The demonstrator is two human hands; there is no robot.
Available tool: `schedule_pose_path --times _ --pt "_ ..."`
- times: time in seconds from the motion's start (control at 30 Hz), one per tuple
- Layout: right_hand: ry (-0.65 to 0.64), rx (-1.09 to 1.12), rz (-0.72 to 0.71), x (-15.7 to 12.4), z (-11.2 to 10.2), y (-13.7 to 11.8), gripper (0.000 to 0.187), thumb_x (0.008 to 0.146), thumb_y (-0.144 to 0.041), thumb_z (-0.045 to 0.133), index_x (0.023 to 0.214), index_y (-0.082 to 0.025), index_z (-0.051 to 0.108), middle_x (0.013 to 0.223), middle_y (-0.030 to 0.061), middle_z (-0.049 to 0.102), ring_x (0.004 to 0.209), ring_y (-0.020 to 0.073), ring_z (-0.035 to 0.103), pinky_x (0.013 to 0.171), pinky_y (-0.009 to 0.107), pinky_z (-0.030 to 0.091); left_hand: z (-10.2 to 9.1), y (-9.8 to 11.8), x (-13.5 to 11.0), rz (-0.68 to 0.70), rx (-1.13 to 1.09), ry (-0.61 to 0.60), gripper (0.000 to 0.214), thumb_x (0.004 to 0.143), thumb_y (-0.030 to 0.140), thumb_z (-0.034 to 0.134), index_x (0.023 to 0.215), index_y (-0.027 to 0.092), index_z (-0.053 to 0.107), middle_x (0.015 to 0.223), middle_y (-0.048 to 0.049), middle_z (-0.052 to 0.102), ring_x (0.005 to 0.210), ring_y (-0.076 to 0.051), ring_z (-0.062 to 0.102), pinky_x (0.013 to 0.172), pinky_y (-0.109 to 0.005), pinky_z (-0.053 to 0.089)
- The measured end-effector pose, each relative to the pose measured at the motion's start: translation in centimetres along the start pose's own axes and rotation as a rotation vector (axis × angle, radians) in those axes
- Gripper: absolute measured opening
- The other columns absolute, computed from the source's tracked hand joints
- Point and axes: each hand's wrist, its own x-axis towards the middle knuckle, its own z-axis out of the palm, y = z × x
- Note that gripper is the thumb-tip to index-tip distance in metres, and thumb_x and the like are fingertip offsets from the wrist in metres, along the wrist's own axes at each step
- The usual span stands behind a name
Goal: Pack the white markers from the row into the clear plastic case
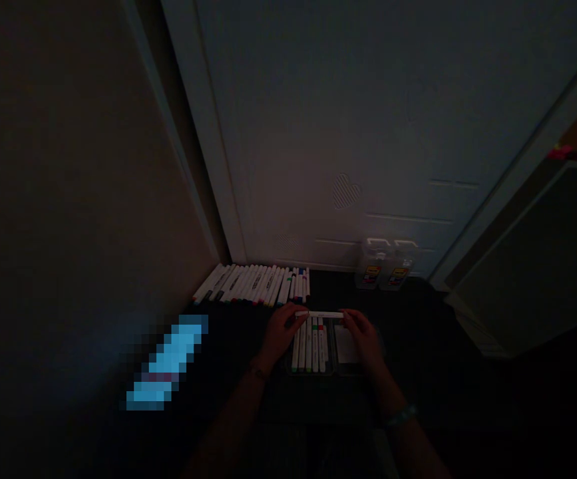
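Observation:
In dim light, my left hand (281, 332) and my right hand (363, 332) each pinch one end of a white marker (323, 314), held level and crosswise. It hovers over the far end of a clear case (335, 369) on the dark floor. Several white markers (311, 346) lie side by side in the case's left part, and a white card (345, 346) lies in its right part, under my right hand.
A long row of white markers (253, 285) lies on the floor along a white door (368, 133). Two clear plastic containers (388, 266) stand by the door. A wall rises at the left, dark furniture (532, 266) at the right.

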Motion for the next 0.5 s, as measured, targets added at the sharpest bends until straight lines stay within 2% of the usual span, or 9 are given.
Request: schedule_pose_path --times 0.5 --pt "0.004 -0.042 -0.006 -0.13 -0.09 -0.09 0.036 0.077 -0.052 0.056 0.094 -0.022 0.066 0.091 0.004 0.067 0.086 0.0217 0.059 0.076 0.031 0.045 0.25 -0.86 -0.16 0.004 0.037 0.014 0.019 0.085 0.034 0.052 0.091 0.021 0.065 0.093 -0.0039 0.066 0.091 -0.018 0.06 0.083 -0.031 0.045"
